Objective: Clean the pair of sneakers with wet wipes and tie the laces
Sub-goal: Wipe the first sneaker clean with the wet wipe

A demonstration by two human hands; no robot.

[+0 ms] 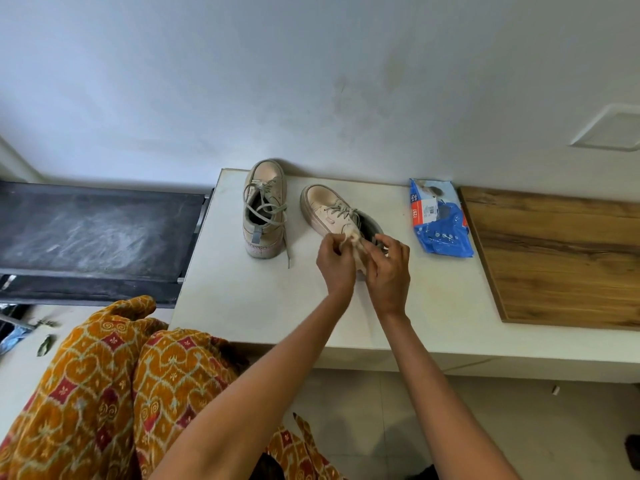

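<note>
Two pale pink sneakers stand on a white table [263,299]. The left sneaker [265,207] points away from me, its grey laces loose and one end trailing onto the table. The right sneaker [334,211] lies angled, toe to the far left; its heel is hidden behind my hands. My left hand [336,263] and my right hand [388,268] meet just in front of that heel, and both pinch a crumpled, soiled wet wipe [353,239] between their fingertips. A blue wet wipes pack [438,220] lies to the right of the shoes.
A wooden board [561,258] covers the table's right part. A dark dusty surface [97,233] sits left of the table. The white wall rises right behind the shoes. My orange patterned clothing [114,393] fills the lower left, over a tiled floor.
</note>
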